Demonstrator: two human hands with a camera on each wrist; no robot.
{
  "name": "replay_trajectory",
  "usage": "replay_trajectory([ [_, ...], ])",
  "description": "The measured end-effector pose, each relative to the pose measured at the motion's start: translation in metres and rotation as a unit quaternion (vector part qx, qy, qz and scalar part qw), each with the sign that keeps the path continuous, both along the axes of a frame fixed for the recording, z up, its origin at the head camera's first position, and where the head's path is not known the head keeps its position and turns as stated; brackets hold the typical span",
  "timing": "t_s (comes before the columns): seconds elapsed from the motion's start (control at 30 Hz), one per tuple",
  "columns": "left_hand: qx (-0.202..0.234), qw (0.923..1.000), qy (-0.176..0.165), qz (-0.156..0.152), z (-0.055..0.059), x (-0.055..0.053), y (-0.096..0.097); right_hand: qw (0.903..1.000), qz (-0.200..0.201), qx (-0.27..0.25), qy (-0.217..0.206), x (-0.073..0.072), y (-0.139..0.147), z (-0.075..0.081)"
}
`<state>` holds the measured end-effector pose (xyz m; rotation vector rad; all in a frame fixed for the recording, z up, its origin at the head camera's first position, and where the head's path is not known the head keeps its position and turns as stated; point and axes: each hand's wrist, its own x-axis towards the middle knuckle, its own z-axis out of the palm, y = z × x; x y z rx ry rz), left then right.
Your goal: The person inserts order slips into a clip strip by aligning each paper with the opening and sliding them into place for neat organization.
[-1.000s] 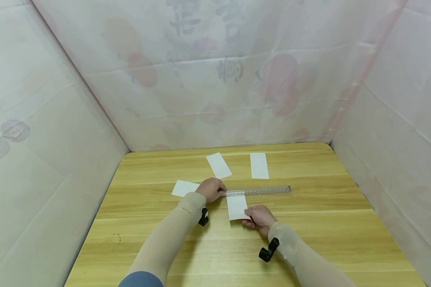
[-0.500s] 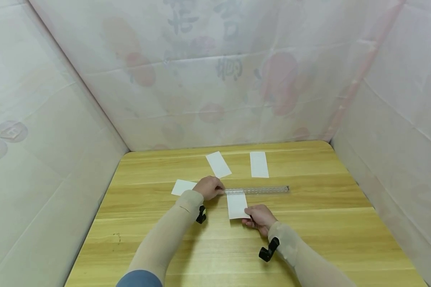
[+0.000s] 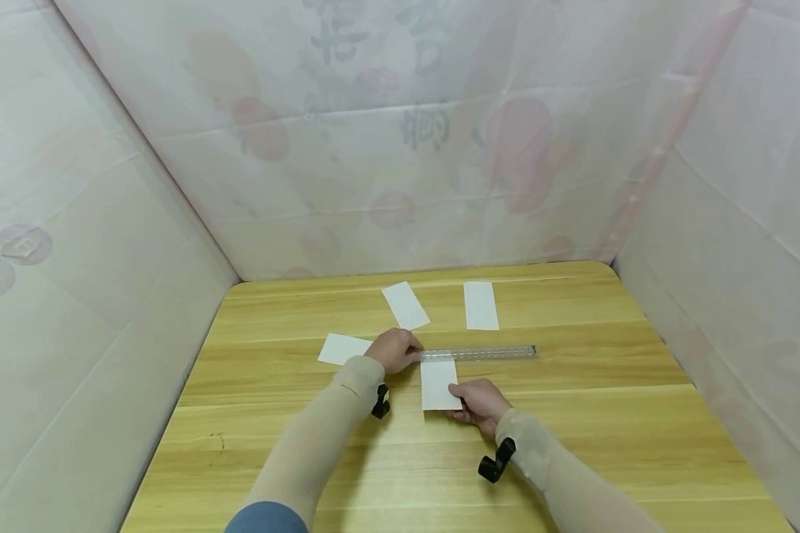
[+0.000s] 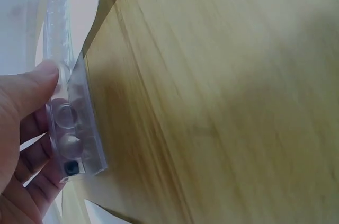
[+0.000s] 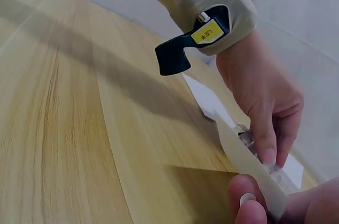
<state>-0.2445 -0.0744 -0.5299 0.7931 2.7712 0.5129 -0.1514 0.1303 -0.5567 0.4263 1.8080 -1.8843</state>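
Observation:
My left hand (image 3: 395, 351) grips a clear plastic ruler (image 3: 487, 353) near its left end, which has round shapes and a dark square in the left wrist view. A white paper slip (image 3: 438, 386) hangs toward me from the ruler, its far edge overlapping the ruler's clear strip. At the slip's near right corner, my right hand (image 3: 483, 403) pinches it between thumb and fingers. The slip (image 5: 246, 155) bends slightly and stands up off the table in the right wrist view. My left hand (image 5: 267, 107) shows there beyond it.
Three more white paper slips lie on the wooden table (image 3: 573, 444): one tilted slip (image 3: 406, 306) at the back, one straight slip (image 3: 481, 306) right of it, and one slip (image 3: 343, 349) partly behind my left hand. Fabric walls (image 3: 400, 170) enclose the back and sides.
My left hand shifts slightly left, then back right along the ruler's end. My right hand moves a little left with the slip's near corner; the grips stay the same.

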Motion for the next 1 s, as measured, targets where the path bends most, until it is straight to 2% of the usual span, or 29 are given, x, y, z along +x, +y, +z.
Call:
replay_trajectory([
  [0.43,0.013,0.9993,-0.011,0.033,0.0019,0.0015,0.0033,0.9999,-0.008,0.009,-0.007,-0.0027,0.0021,-0.0019],
  [1.0,0.005,0.9997,-0.001,0.024,0.0006,0.0015,0.0026,0.9993,-0.025,0.025,-0.008,-0.0026,0.0055,-0.006],
])
